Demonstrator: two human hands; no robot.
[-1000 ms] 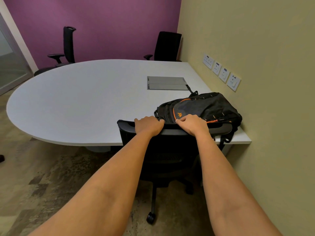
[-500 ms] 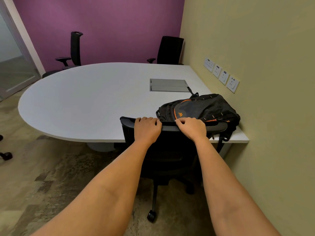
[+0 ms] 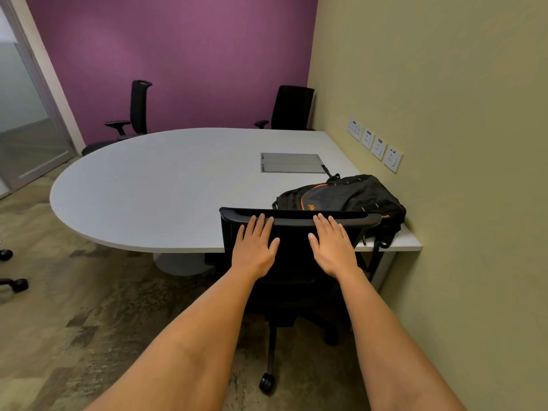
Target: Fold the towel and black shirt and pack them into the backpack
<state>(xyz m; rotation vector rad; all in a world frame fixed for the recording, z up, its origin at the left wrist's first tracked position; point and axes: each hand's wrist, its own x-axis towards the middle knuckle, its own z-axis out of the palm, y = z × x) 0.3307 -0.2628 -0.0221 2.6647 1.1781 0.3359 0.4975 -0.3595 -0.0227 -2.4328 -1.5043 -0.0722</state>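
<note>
The person's left forearm (image 3: 207, 336) and right forearm (image 3: 385, 336) are bare along all the length that shows, smooth and lean, and the left hand (image 3: 256, 246) and right hand (image 3: 332, 246) are bare as well, each showing its back, four fingers (image 3: 261, 225) and a thumb (image 3: 274, 244).

Black office chair (image 3: 299, 262) at white table (image 3: 166, 185); wall sockets (image 3: 375, 145)

We record that the left hand (image 3: 255, 250) and right hand (image 3: 333, 252), which gripped the chair's top rail (image 3: 296, 221) with curled fingers 1 second ago, have let go. Both now lie flat against the backrest (image 3: 293, 264), straight fingertips reaching the rail.
</note>
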